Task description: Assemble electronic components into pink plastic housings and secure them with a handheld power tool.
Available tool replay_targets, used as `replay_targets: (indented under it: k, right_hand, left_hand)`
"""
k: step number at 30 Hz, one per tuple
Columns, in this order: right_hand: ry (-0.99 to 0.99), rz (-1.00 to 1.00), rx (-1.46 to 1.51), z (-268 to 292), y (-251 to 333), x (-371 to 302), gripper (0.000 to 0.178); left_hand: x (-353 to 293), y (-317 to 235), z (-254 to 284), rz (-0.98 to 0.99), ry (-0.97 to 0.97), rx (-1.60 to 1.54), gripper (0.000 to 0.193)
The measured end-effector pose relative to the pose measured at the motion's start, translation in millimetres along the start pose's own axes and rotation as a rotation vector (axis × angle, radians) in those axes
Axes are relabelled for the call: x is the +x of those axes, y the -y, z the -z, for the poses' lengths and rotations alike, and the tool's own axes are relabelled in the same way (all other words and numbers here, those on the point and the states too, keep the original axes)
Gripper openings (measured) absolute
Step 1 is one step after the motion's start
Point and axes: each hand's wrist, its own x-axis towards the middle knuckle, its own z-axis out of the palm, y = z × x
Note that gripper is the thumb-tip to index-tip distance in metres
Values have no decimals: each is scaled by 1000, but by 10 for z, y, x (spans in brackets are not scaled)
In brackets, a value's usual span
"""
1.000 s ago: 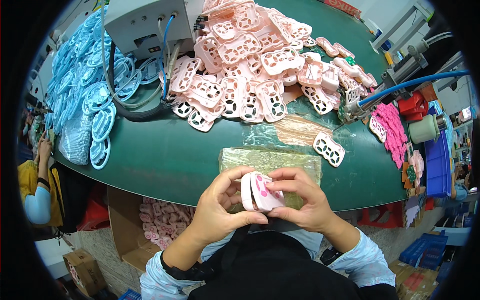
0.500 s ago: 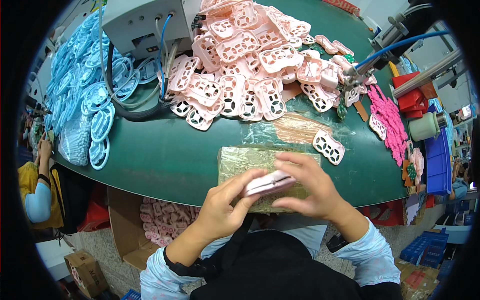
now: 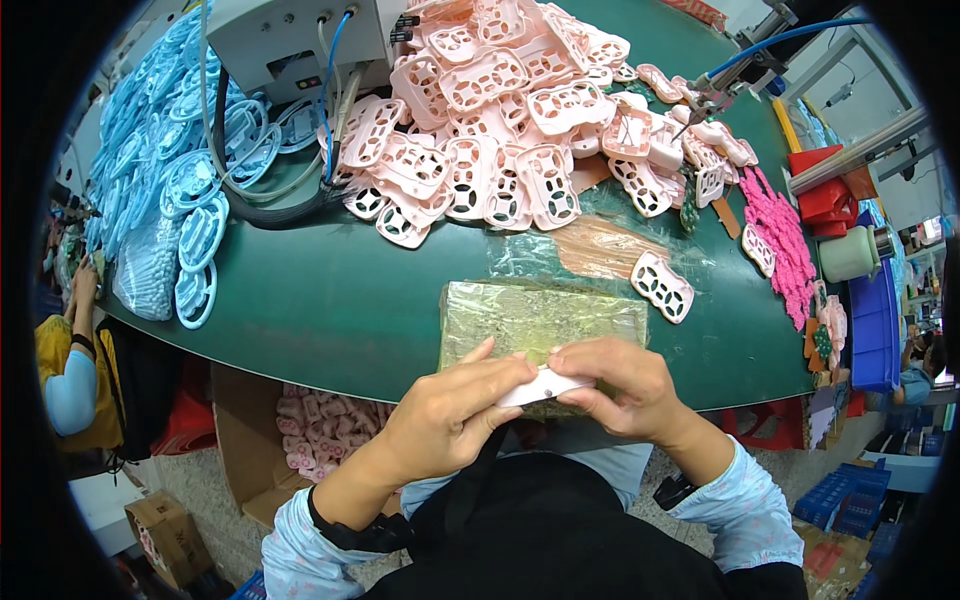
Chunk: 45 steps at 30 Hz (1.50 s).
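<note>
Between my two hands, close to the table's front edge, is a small pale pink-white plastic case (image 3: 541,388), held edge-on with a small dark spot on its side. My left hand (image 3: 448,412) closes on its left end, fingers on top and thumb below. At the other end my right hand (image 3: 628,388) grips it the same way. The fingers cover most of the case. Just beyond and partly under the hands lies a tape-wrapped yellowish block (image 3: 545,315). A single pink cut-out plastic shell (image 3: 662,287) rests to the right of the block.
Pink shells are heaped (image 3: 480,90) at the back. Blue plastic parts (image 3: 165,170) pile up left, beside a grey machine box (image 3: 300,50) with cables. Bright pink pieces (image 3: 778,245) lie right, near a metal fixture (image 3: 710,100). Below the table, a cardboard box (image 3: 245,440) holds pink parts. Another person's arm (image 3: 75,385) shows left.
The right hand has come in from a loose, spread pose to grip the case. The dark gap along the case's side no longer shows. Both hands are slightly lower.
</note>
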Motion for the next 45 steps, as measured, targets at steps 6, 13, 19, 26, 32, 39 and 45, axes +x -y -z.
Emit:
replay_targets:
  k: [6,13,19,26,32,39,45]
  right_hand:
    - [-108,-56,122,-86,-45,-52,22]
    - [-301,-250,281,-64,97,134,43]
    - [-368,-339,244,-90,89,219,47]
    - [-83,66,-38,322,128,244,41]
    - [93,399,-410,355,164,142,44]
    - [32,187,-328,238,-127,32,38]
    - [-33,189,-386,158,-159,60,35]
  left_hand:
    - [3,-118,-64,86,-10,18,40]
    - [15,-411,-211,60,-142,10,39]
    - [20,-389,-343,75,-204,-21,38]
    - [120,-344,-111,532,-182,-743,37]
    - [269,-193,87,741,47,-926,38]
    - [303,-90,-160,-163,-88,354,43]
    - [349,-31,-222,-237,-161,469,41]
